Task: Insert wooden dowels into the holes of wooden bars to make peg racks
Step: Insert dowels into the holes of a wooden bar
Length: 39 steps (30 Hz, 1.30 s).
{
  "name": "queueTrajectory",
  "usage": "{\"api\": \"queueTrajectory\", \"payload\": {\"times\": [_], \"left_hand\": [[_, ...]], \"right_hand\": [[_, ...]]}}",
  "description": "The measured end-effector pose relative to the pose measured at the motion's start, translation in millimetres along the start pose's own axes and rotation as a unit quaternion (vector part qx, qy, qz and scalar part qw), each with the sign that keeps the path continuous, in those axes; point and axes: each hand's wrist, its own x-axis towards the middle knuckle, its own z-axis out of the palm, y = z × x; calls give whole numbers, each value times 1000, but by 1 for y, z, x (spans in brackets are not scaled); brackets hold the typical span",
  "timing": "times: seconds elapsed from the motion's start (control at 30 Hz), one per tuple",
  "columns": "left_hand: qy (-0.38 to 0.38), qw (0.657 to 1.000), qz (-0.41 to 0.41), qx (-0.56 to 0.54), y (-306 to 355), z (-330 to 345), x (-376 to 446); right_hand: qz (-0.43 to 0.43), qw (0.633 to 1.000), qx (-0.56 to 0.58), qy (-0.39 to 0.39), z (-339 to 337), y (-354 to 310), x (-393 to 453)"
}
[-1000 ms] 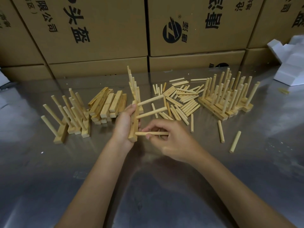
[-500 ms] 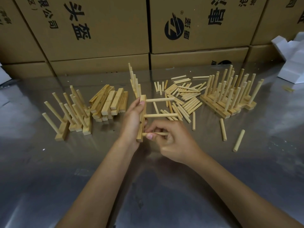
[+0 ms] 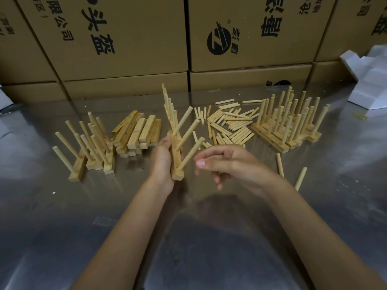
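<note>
A wooden bar [image 3: 177, 162] with three dowels [image 3: 189, 156] seated in its holes stands nearly upright above the steel table [image 3: 62, 227], gripped along its side by the left hand [image 3: 162, 162], whose fingers curl round its back edge. Half a second ago the right hand [image 3: 234, 164] was still pinching the lowest dowel and pressing it into the bar; it has now let go and drawn back to the right, empty, its fingers loosely curled and its thumb extended toward the bar. The three pegs, which lay level a moment ago, now slant up and to the right as the bar is tilted. By the look of it this rack is complete and ready to be set aside. Finished racks stand in clusters to the left [image 3: 92, 149] and right [image 3: 291, 126], with a stack of blank bars [image 3: 138, 135] just left of the held bar, and a heap of loose dowels [image 3: 230, 124] behind the right hand. Printed cardboard boxes [image 3: 125, 38] line the back.
</note>
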Motion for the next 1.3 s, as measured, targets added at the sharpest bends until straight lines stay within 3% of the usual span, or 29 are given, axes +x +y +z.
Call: {"api": "queueTrajectory", "payload": {"times": [0.1,0.2,0.33,0.47,0.63,0.8,0.93,1.07,1.2,1.3], "left_hand": [[-3,999,-48,6,-3,2,-6],[-20,995,-93,0,-3,3,-8],[-31,994,-93,42,-1,2,-7],[-46,989,-79,113,-4,3,-2],[-84,963,-74,243,8,1,3],[-52,902,-29,427,6,-11,11],[48,829,76,551,14,-23,12],[173,784,212,557,21,-29,10],[222,717,311,583,20,-43,19],[237,673,327,620,18,-53,27]], "right_hand": [[11,985,-164,56,30,17,7],[-56,948,-294,110,47,29,10],[-87,903,-381,180,48,30,11],[-74,894,-399,188,45,32,12],[-57,855,-471,209,27,35,14],[-36,853,-481,199,24,43,19],[-36,847,-493,195,24,48,24],[-34,851,-476,220,27,52,38],[-20,845,-465,264,30,55,59],[0,832,-470,296,31,54,75]]}}
